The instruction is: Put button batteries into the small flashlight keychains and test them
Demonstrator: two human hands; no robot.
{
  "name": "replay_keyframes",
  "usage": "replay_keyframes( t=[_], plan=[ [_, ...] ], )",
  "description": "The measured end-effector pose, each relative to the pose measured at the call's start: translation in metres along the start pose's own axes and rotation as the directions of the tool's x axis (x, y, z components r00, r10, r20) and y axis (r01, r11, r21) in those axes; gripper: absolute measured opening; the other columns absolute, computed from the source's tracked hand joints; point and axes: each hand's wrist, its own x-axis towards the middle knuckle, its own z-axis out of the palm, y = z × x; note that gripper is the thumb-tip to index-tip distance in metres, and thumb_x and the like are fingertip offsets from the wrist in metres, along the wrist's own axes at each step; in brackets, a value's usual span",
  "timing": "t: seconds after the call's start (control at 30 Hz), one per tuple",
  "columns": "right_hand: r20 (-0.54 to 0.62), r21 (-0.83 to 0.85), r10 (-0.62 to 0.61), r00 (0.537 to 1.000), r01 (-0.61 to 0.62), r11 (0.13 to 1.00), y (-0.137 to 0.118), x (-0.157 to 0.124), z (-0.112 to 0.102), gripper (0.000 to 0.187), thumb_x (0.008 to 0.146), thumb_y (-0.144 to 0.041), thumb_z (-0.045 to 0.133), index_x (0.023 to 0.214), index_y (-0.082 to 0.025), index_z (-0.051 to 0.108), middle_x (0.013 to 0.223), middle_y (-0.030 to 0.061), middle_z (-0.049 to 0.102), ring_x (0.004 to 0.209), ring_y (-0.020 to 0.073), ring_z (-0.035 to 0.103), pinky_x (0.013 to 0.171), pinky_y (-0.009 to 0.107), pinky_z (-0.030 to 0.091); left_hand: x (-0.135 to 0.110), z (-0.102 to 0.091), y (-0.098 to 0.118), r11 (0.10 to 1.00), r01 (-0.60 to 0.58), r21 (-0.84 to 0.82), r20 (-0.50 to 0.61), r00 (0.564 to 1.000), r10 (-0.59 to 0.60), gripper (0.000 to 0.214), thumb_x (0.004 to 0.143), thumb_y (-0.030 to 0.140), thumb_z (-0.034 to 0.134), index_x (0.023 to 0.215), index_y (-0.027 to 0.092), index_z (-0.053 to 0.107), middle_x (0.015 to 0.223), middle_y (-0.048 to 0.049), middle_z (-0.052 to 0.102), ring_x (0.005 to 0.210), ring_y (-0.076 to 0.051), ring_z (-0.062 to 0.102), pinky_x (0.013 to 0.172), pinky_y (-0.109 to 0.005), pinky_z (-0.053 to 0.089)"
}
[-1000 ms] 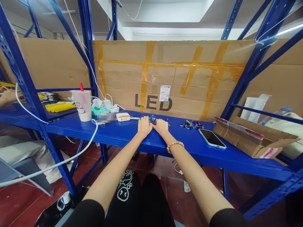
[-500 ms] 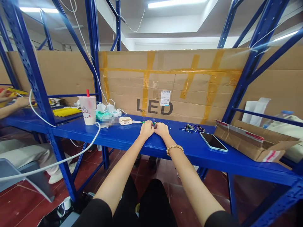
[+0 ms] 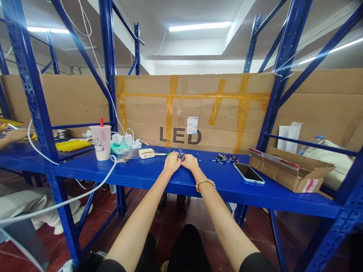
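Observation:
My left hand [image 3: 172, 162] and my right hand [image 3: 189, 161] meet over the blue tabletop [image 3: 198, 179], thumbs close together. Fingers on both are curled in, their tips hidden behind the backs of the hands. Small green and dark coloured bits [image 3: 181, 153] show just beyond the fingertips, too small to name. Left of my hands lies a cream-coloured block with slots [image 3: 146, 153], and a thin pale strip runs from it toward my left fingers. A pile of small shiny blue and purple pieces [image 3: 225, 158] lies to the right.
A phone [image 3: 248, 173] and an open cardboard box [image 3: 283, 173] are at the right. A lidded cup [image 3: 101, 143] with a red straw stands left, beside plugs and a white cable [image 3: 85, 198]. Blue posts [image 3: 36, 90] frame the table; another person's hand [image 3: 17, 134] shows far left.
The camera has tilted up a little and turned right, so the scene sits lower and further left. My hands stay together at the same spot on the table.

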Motion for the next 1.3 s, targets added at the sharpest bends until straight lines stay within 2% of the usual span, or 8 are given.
replay_keyframes(
  t=[0.17, 0.43, 0.57, 0.67, 0.87, 1.0, 1.17, 1.3],
  plan=[
    [-0.076, 0.009, -0.019, 0.997, 0.020, 1.000, 0.000, -0.002, -0.003, 0.024, 0.082, -0.039, 0.048, 0.084, -0.021, 0.064, 0.088, 0.0054, 0.068, 0.087, 0.0182, 0.062, 0.068, 0.024, 0.041, -0.006, -0.011, 0.007, 0.986, -0.076, -0.147, -0.016, 0.997, 0.075, 0.019, 0.078, 0.008, 0.038, 0.077, 0.020, 0.053, 0.090, -0.0026, 0.056, 0.084, -0.015, 0.055, 0.078, -0.027, 0.045],
    [-0.176, 0.047, -0.022, 0.984, 0.031, 0.998, 0.002, -0.002, 0.002, 0.029, 0.088, -0.044, 0.041, 0.094, -0.021, 0.058, 0.084, 0.0032, 0.067, 0.084, 0.0148, 0.061, 0.066, 0.021, 0.038, -0.005, -0.010, -0.001, 0.962, 0.023, -0.274, -0.086, 0.995, -0.048, 0.016, 0.078, 0.012, 0.042, 0.085, 0.020, 0.054, 0.095, -0.0027, 0.056, 0.085, -0.015, 0.054, 0.080, -0.029, 0.045],
    [-0.251, 0.095, 0.052, 0.967, -0.028, 0.995, 0.003, -0.002, 0.002, 0.032, 0.093, -0.038, 0.028, 0.099, -0.021, 0.054, 0.095, 0.0045, 0.065, 0.090, 0.0147, 0.059, 0.068, 0.021, 0.037, -0.003, -0.005, -0.007, 0.953, 0.065, -0.296, -0.027, 0.997, -0.077, 0.018, 0.079, 0.014, 0.040, 0.084, 0.018, 0.057, 0.090, -0.0032, 0.060, 0.079, -0.014, 0.056, 0.077, -0.029, 0.046],
    [-0.285, 0.137, 0.122, 0.951, -0.086, 0.987, 0.004, -0.002, -0.001, 0.038, 0.095, -0.032, 0.017, 0.102, -0.020, 0.053, 0.100, 0.0058, 0.063, 0.090, 0.0156, 0.059, 0.068, 0.022, 0.037, -0.003, -0.003, -0.008, 0.950, 0.038, -0.309, 0.050, 0.998, -0.024, 0.018, 0.078, 0.015, 0.041, 0.073, 0.018, 0.059, 0.082, -0.0017, 0.063, 0.076, -0.015, 0.057, 0.075, -0.028, 0.046],
    [-0.273, 0.214, 0.169, 0.947, -0.112, 0.970, 0.005, -0.003, -0.002, 0.045, 0.093, -0.041, 0.019, 0.089, -0.020, 0.059, 0.086, 0.0072, 0.066, 0.080, 0.0184, 0.060, 0.064, 0.024, 0.036, -0.004, -0.003, -0.008, 0.954, 0.011, -0.301, 0.120, 0.992, 0.027, 0.020, 0.075, 0.017, 0.043, 0.067, 0.018, 0.061, 0.081, -0.0013, 0.066, 0.076, -0.016, 0.058, 0.076, -0.027, 0.045],
    [-0.259, 0.280, 0.142, 0.955, -0.066, 0.958, 0.006, -0.002, -0.001, 0.044, 0.090, -0.050, 0.026, 0.088, -0.022, 0.061, 0.087, 0.0053, 0.066, 0.083, 0.0175, 0.059, 0.066, 0.023, 0.036, -0.003, -0.004, -0.009, 0.958, 0.036, -0.284, 0.144, 0.990, 0.005, 0.022, 0.076, 0.019, 0.041, 0.071, 0.018, 0.062, 0.081, -0.0019, 0.066, 0.076, -0.016, 0.058, 0.075, -0.027, 0.045],
    [-0.233, 0.346, 0.102, 0.967, -0.015, 0.938, 0.009, 0.000, 0.002, 0.046, 0.091, -0.051, 0.023, 0.094, -0.023, 0.060, 0.094, 0.0039, 0.066, 0.087, 0.0169, 0.057, 0.067, 0.023, 0.035, -0.001, -0.002, -0.012, 0.957, 0.104, -0.270, 0.155, 0.986, -0.064, 0.025, 0.079, 0.021, 0.037, 0.076, 0.018, 0.062, 0.076, -0.0034, 0.065, 0.074, -0.017, 0.059, 0.072, -0.029, 0.045],
    [-0.159, 0.363, 0.015, 0.987, 0.044, 0.931, 0.009, 0.001, 0.007, 0.047, 0.088, -0.054, 0.029, 0.086, -0.023, 0.064, 0.085, 0.0028, 0.066, 0.079, 0.0162, 0.057, 0.062, 0.022, 0.035, 0.000, 0.000, -0.014, 0.954, 0.120, -0.274, 0.164, 0.984, -0.077, 0.022, 0.078, 0.021, 0.039, 0.074, 0.018, 0.061, 0.072, -0.0026, 0.065, 0.073, -0.017, 0.059, 0.074, -0.028, 0.044]
  ],
)
